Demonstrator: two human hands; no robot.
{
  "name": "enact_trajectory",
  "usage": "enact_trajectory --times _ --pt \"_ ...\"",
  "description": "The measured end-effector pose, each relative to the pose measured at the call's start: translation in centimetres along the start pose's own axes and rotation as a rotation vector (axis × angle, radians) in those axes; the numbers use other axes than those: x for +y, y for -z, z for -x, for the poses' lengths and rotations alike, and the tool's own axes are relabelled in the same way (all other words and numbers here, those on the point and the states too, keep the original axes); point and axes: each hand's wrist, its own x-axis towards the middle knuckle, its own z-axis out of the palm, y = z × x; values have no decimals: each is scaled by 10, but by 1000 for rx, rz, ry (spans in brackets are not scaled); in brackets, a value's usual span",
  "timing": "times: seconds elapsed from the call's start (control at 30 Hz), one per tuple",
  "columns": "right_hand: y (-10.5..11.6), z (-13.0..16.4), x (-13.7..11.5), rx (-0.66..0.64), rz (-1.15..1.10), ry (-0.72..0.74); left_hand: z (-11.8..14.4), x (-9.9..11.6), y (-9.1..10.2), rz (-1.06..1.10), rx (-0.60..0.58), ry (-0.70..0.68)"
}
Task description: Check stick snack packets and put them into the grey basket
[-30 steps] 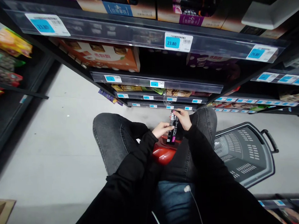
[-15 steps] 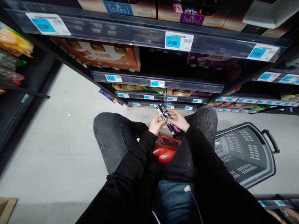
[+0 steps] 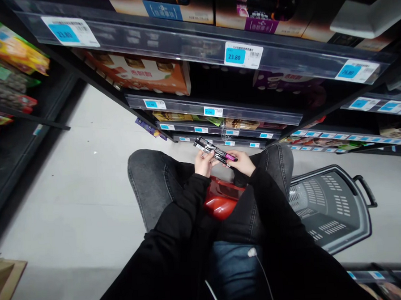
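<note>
Between my two hands is a bundle of slim black stick packets [image 3: 215,150], with silvery print and a magenta patch toward the right end. My left hand [image 3: 204,163] is closed on its left part, thumb on top. On the right end, near the magenta patch, my right hand [image 3: 242,163] grips it with thumb and fingers. The bundle slants, its left end farther from me. How many packets there are I cannot tell. Below the hands, between my legs, a glossy red object [image 3: 220,205] with a dark panel is partly covered by my sleeve and leg.
A grey shopping basket [image 3: 365,231] with a black handle lies on the floor at my right. Shelves [image 3: 168,44] of boxed goods with price tags stand close in front. Bagged snacks [image 3: 14,52] fill a rack at left. A cardboard box [image 3: 17,278] sits at lower left.
The stick packets have turned from steep to flatter, their far end swinging left and their near end rising toward my right hand. My left hand has shifted slightly left.
</note>
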Motion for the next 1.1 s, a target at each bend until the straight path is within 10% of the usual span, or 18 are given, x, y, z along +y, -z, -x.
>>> enact_trajectory --times 1.1 --pt "6 -3 -10 167 -343 18 -12 1 8 257 114 84"
